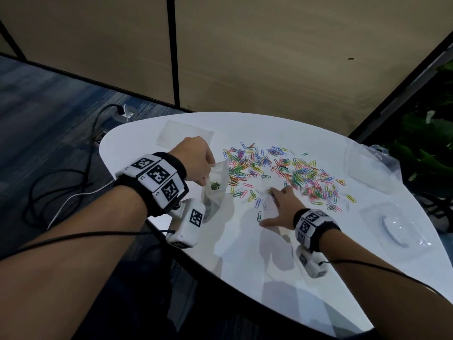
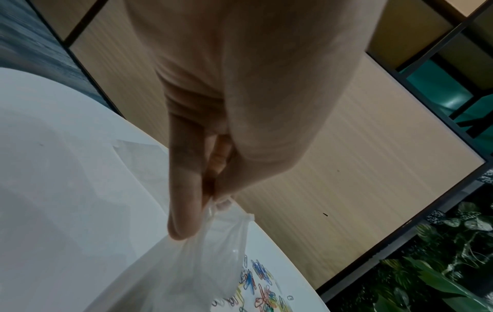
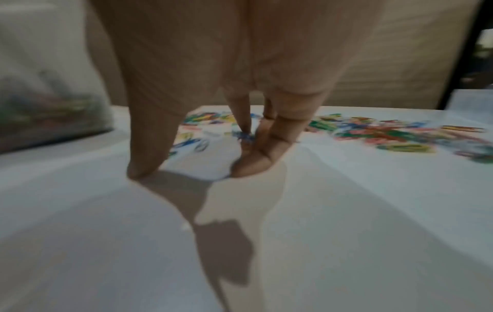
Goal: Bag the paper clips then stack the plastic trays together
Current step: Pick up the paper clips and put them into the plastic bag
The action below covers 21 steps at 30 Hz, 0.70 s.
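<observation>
A left hand [image 1: 196,160] pinches the rim of a clear plastic bag [image 1: 215,190], mouth up, long axis upright, at the white table's [image 1: 245,266] left edge. The right hand [image 1: 282,209], fingers spread flat, presses among scattered coloured paper clips [image 1: 282,168]. Clear plastic trays [image 1: 370,165] lie right.

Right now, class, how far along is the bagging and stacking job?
Early stage. Done: a few clips sit in the clear bag. In hand: the left hand pinches the bag's mouth while the right hand reaches for loose clips. Left: most paper clips still cover the table, and both plastic trays lie apart, unstacked.
</observation>
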Available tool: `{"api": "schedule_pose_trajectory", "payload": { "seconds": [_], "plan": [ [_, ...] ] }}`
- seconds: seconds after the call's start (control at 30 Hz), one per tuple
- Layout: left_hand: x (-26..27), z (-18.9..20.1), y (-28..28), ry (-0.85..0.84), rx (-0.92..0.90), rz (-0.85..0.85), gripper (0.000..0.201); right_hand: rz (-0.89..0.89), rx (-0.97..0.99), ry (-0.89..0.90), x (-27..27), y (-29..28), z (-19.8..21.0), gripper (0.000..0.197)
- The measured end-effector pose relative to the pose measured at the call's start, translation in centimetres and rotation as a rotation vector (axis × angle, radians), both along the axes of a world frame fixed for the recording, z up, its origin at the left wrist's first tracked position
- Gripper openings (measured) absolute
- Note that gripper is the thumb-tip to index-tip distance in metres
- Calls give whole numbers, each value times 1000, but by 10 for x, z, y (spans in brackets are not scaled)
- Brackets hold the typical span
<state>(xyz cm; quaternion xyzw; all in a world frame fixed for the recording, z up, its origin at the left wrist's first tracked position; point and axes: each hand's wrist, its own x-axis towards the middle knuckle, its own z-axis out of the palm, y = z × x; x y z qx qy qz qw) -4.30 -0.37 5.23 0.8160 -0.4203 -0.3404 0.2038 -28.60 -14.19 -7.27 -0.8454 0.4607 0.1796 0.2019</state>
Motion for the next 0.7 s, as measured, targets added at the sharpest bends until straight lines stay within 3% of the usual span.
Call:
{"api": "schedule_pose_trajectory", "payload": {
  "seconds": [0.13,0.27,0.4,0.5,0.7],
  "plan": [
    [12,-2,5,5,10,30,31,-102,-24,-277,30,23,-21,78],
    [19,2,10,32,8,63,27,-286,-68,-428,64,31,-35,48],
    [24,5,13,26,-5,90,27,-329,-70,-501,89,27,-36,44],
    [26,5,13,9,-3,95,27,-114,-124,-403,103,20,-37,56],
    [23,4,11,4,-4,87,28,291,-190,-84,119,19,-45,56]
  ]
}}
